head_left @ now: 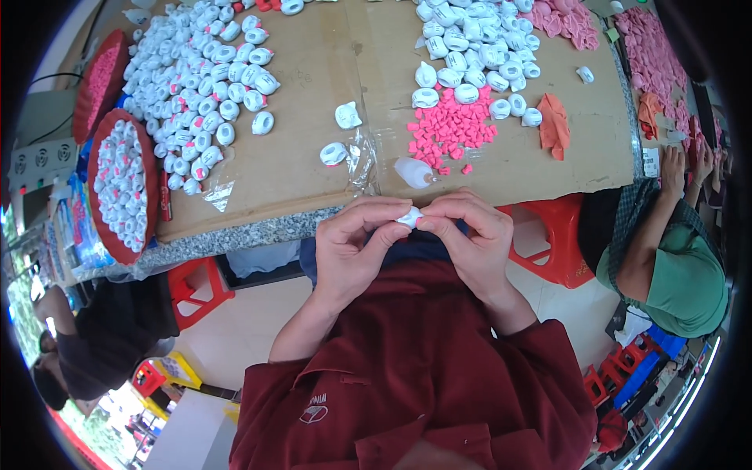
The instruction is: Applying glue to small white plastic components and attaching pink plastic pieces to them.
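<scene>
Just off the table's near edge, my left hand (350,249) and my right hand (475,241) meet with fingertips pinched on one small white hollow toy piece (409,217). A bit of pink shows at its right side, by my right thumb. Right above my hands a translucent squeeze bottle (413,173) lies tilted on the cardboard. Beyond it spreads a heap of tiny pink pieces (448,129), bordered by a pile of white toy pieces (478,47). Two single white pieces, one nearer (333,153) and one farther (347,115), lie left of the bottle.
At left, a big pile of white pieces with pink bits (204,86) adjoins a filled red basket (145,188). An orange rubbery scrap (554,125) lies right. Red stools (552,243) stand below the table. Co-workers sit at right (677,274) and left (117,329).
</scene>
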`<control>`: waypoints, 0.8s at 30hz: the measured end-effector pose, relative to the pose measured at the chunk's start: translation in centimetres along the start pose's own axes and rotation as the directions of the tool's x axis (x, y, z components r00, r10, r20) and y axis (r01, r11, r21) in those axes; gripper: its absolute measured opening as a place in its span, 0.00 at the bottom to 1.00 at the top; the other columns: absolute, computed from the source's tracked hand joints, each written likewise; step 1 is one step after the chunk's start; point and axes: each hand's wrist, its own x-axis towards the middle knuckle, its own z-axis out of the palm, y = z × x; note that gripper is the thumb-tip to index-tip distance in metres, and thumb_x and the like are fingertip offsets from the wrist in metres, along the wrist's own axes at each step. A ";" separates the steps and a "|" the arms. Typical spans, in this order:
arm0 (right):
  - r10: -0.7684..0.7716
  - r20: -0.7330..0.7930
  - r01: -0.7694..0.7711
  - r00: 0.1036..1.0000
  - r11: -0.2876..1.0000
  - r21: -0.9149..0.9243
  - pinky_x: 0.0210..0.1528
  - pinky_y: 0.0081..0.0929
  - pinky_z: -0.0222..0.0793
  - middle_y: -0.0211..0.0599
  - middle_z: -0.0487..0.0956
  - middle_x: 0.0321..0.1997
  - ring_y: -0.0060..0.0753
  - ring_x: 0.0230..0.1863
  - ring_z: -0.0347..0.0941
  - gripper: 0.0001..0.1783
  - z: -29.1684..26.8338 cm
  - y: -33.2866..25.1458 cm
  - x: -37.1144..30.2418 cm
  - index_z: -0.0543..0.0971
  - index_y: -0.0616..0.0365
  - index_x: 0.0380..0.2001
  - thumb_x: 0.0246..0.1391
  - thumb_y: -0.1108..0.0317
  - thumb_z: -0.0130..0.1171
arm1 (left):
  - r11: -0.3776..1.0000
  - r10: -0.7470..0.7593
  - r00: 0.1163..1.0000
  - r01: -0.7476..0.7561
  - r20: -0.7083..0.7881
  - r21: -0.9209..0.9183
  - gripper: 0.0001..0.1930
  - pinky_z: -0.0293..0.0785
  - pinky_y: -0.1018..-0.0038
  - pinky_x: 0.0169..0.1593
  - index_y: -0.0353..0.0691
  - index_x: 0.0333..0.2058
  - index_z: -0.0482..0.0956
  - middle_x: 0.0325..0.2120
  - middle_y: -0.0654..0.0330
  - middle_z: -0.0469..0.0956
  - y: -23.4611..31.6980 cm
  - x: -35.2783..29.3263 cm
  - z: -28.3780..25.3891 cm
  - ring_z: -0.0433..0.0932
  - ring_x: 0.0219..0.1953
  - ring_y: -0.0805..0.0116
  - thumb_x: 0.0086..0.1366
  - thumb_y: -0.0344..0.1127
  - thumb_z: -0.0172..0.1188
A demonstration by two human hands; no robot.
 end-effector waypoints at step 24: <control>-0.142 -0.078 0.144 0.987 0.989 0.026 0.34 0.17 0.61 0.38 0.73 0.34 0.22 0.31 0.66 0.20 -2.1 -0.2 0.4 0.69 0.67 0.43 0.46 0.70 0.59 | 0.997 0.046 0.983 -0.058 -0.179 -0.057 0.13 0.73 0.81 0.38 0.30 0.40 0.73 0.35 0.58 0.76 1.3 2.9 -1.1 0.75 0.34 0.74 0.54 0.18 0.57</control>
